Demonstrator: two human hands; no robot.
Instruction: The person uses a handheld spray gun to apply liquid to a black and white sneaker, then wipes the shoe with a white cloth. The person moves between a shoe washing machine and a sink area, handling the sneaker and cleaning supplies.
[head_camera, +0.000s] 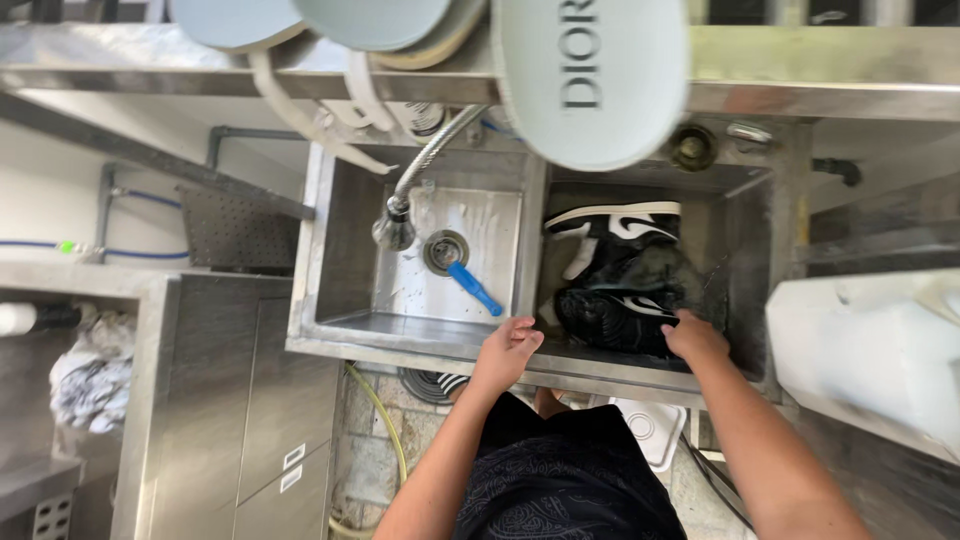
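Steel sink (330, 250) holds blue brush (474, 288); faucet (396, 222) hangs above.

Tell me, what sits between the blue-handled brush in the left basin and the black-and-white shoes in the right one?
In the head view, only the steel dividing wall separates the blue-handled brush from the shoes. The left hand rests at that wall's front end.

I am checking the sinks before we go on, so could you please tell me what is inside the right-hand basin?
The right basin holds a pair of black-and-white sneakers. The right hand rests on the nearer one. The basin floor beneath them is covered, so its drain cannot be seen.
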